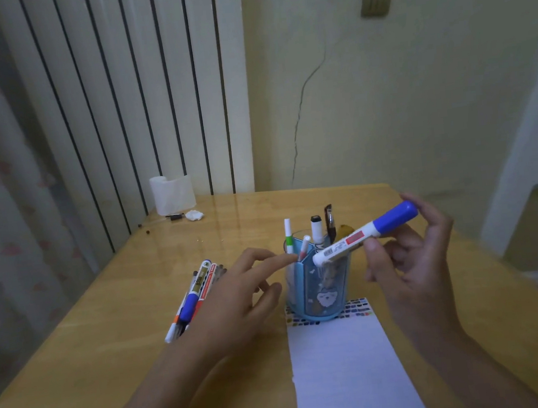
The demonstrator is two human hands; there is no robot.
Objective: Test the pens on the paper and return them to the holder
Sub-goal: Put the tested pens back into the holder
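With my right hand (407,256) pinching the blue-capped marker (364,232) just above the blue pen holder (318,284), I should tip it upright (left hand (236,292) relaxed beside it) before dropping it in.

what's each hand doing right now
Left hand: open, fingers spread beside the pen holder, holding nothing.
Right hand: holding the blue-capped marker.

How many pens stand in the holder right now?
4 show above the holder's rim: a green-banded pen, a slanted white one, a black-capped marker, a dark pen. Others may be hidden.
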